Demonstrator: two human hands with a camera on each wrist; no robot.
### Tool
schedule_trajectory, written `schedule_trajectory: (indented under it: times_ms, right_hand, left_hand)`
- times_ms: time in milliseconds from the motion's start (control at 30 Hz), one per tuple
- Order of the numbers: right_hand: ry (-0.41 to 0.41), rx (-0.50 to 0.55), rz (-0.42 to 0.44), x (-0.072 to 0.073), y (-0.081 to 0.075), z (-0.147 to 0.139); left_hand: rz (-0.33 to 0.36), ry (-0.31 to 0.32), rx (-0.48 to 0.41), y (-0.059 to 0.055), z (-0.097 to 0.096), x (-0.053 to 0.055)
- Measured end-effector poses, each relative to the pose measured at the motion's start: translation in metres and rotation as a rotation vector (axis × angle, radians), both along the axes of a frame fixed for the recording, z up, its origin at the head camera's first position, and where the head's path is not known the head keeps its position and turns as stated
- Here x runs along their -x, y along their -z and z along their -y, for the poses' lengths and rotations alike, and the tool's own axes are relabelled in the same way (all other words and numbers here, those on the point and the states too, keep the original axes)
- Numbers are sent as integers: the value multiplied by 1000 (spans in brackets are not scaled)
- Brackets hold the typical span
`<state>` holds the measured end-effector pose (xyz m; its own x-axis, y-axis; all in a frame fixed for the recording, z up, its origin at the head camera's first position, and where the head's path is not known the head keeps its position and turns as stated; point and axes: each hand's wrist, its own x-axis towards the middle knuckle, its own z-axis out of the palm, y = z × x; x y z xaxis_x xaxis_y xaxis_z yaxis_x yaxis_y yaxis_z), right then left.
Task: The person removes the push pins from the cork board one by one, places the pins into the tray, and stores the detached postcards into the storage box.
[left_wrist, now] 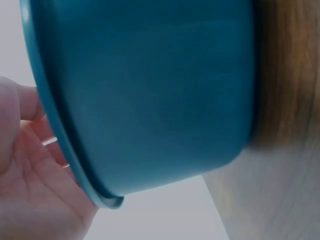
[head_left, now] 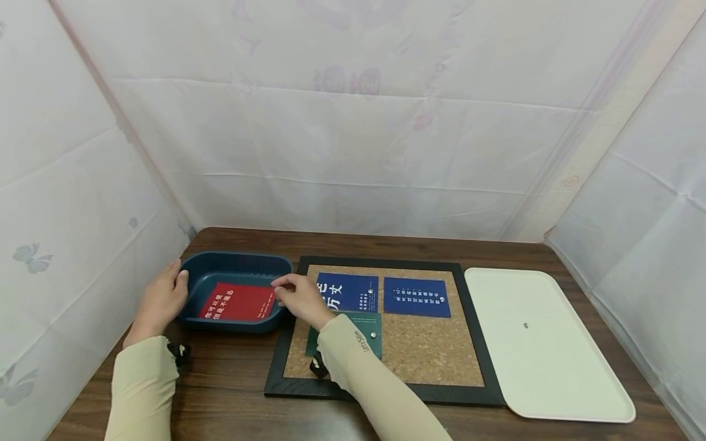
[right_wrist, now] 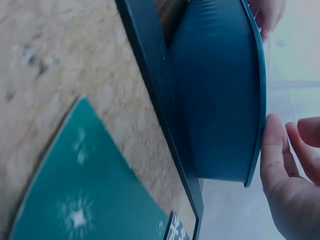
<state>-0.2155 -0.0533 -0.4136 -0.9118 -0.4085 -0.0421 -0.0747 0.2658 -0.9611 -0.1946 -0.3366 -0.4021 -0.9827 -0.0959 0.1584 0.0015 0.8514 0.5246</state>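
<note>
A dark blue plastic basin (head_left: 237,326) stands on the table at left. My left hand (head_left: 164,295) grips its left rim; the left wrist view shows the palm (left_wrist: 40,185) outside the rim, fingers partly hidden behind it. Inside the basin lies a red card (head_left: 237,301) with white writing. Over the basin's right end, my right hand (head_left: 300,299) has its fingertips close to the card's corner. In the right wrist view that hand's thumb and fingers (right_wrist: 274,150) stand apart right at the rim, and no card shows between them.
Right of the basin is a black-framed cork board (head_left: 430,349) holding two blue cards, one (head_left: 355,291) beside the other (head_left: 416,297). A green card (head_left: 361,320) with a pin lies below them, partly under my right forearm. A white tray (head_left: 551,343) sits at far right.
</note>
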Motion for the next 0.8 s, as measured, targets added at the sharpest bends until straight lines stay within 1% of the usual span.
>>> schedule_trajectory:
  times_ms: [200, 333, 400, 533, 633, 700, 800]
  right_hand:
    - [-75, -28, 5, 0, -3, -19]
    - [-109, -91, -34, 1, -6, -35]
    - [-115, -123, -61, 2, -7, -43]
    - [-115, -132, -78, 4, -5, -59]
    - [-111, -120, -61, 5, -3, -72]
    - [-103, -138, -56, 6, -2, -81]
    - [-93, -152, -22, 5, -2, -95]
  left_hand:
    - [0, 35, -15, -4, -18, 2]
    - [17, 85, -27, -3, -33, 3]
    - [15, 112, -24, -3, -40, 3]
    - [-2, 156, -8, -4, -56, 3]
    - [-15, 184, 5, -6, -69, 3]
    - [-17, 204, 18, -8, -79, 2]
    - [-20, 237, 41, -10, -93, 0]
